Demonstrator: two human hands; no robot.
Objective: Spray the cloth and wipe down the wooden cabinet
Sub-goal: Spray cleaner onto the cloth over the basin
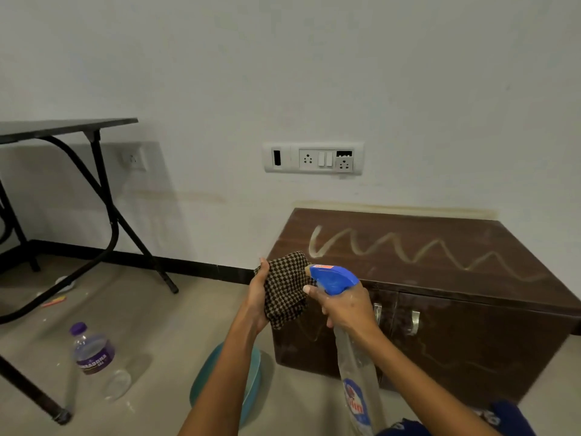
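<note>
Left hand (259, 297) has a checked brown cloth (287, 289) bunched in its grip, and the right hand (347, 305) is wrapped round the neck of a blue-headed spray bottle (345, 313), nozzle touching the cloth. Just behind sits the low wooden cabinet (440, 297), a pale zigzag smear (418, 250) across its top. A plastic water bottle (94, 357) lies on the floor near left, beside a black folding table (63, 127).

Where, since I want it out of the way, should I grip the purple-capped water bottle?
Around the labelled middle of the water bottle, coming from its right side: it stands upright, round-bodied, with a table leg close on its left.
</note>
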